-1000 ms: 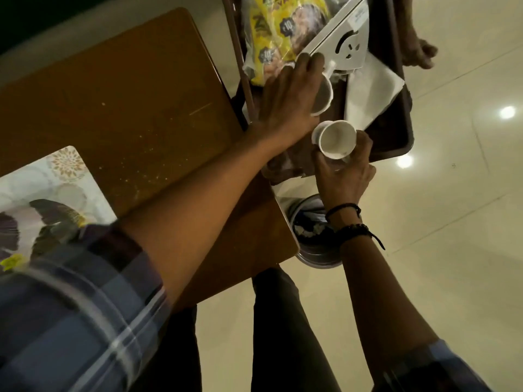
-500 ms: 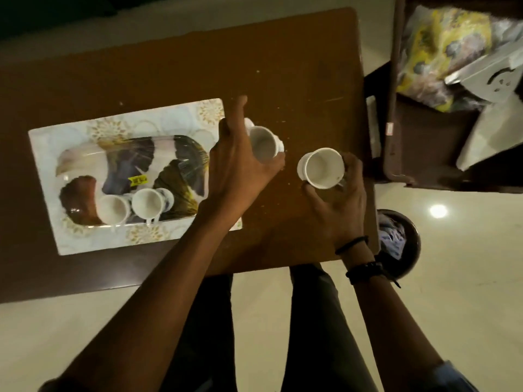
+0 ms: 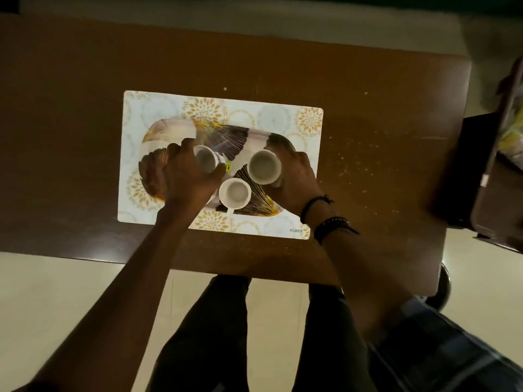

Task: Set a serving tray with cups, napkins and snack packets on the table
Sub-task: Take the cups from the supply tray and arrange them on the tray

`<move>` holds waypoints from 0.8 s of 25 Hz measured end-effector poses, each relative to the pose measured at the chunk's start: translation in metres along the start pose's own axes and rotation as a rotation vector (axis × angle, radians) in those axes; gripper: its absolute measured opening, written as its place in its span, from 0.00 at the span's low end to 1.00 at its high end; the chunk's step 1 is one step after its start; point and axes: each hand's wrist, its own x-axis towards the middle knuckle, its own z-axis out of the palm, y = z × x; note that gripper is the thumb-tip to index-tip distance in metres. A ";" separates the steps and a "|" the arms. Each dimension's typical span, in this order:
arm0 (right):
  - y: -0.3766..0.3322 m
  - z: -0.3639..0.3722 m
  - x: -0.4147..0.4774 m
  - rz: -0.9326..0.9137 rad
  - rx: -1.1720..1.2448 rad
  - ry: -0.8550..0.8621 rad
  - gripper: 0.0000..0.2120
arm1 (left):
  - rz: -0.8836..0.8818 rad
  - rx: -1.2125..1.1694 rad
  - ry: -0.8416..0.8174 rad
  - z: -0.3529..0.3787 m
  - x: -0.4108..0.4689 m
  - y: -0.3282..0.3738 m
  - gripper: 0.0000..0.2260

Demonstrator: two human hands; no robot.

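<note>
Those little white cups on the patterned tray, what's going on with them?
A person is setting cups on a tray that lies on a placemat on a brown table. The left hand holds one cup and the right hand another cup, both over the tray. A third cup already stands there between the hands.

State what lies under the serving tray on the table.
A patterned placemat lies under the tray, on the brown table. Its edges show all round; the middle is covered by the tray, cups and hands.
</note>
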 end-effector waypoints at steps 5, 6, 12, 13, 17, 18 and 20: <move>-0.021 0.028 0.032 0.029 -0.151 -0.111 0.31 | 0.033 0.023 -0.071 0.001 0.021 -0.016 0.28; -0.025 0.031 0.036 0.029 -0.145 -0.127 0.32 | 0.044 0.037 -0.084 0.001 0.023 -0.017 0.28; -0.028 0.040 0.049 0.007 -0.133 -0.188 0.30 | 0.136 0.003 -0.247 0.004 0.026 -0.027 0.30; -0.027 0.042 0.052 0.006 -0.153 -0.213 0.30 | 0.143 0.007 -0.257 0.005 0.027 -0.029 0.31; -0.024 0.043 0.055 0.012 -0.186 -0.272 0.34 | 0.154 0.007 -0.313 0.006 0.033 -0.039 0.34; -0.024 0.042 0.052 0.020 -0.162 -0.284 0.36 | 0.158 0.009 -0.342 0.006 0.034 -0.041 0.36; -0.025 0.037 0.044 0.059 -0.086 -0.267 0.41 | 0.136 0.062 -0.357 0.007 0.031 -0.043 0.39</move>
